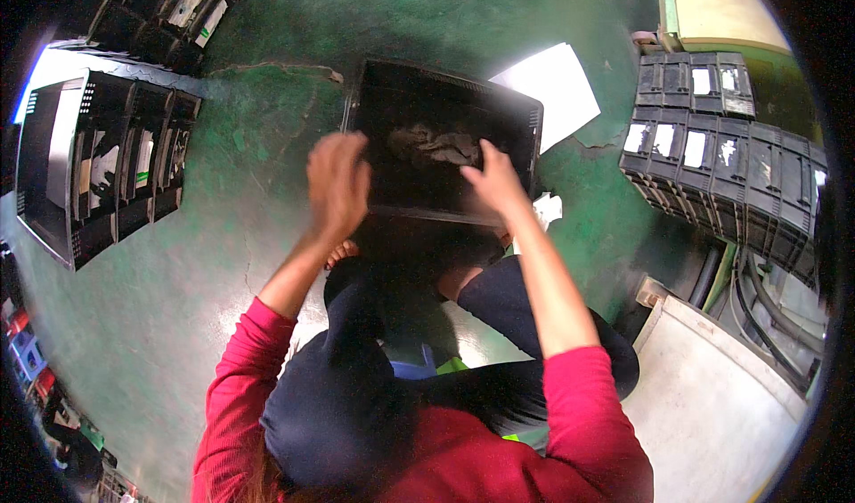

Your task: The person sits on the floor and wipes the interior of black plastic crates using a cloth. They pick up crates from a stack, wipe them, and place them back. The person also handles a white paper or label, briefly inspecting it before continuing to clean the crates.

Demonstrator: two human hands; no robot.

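In front of my bent legs sits a shallow black plastic crate (443,202), tilted a little in the view. Inside lies a crumpled dark grey cloth-like bundle (435,142). My left hand (338,182) is at the crate's left rim, and motion blurs its fingers, so its grip does not show. Over the right part of the crate reaches my right hand (495,181), its index finger and thumb apart. Those fingertips are near the bundle's right end, with nothing visible between them.
White paper sheets (561,93) lie on the green floor (236,169) behind the crate's right side. Stacked black crates stand at the left (120,160) and right (712,151). A crumpled white piece (548,208) is by the crate's near right corner. A white panel (712,396) fills the lower right.
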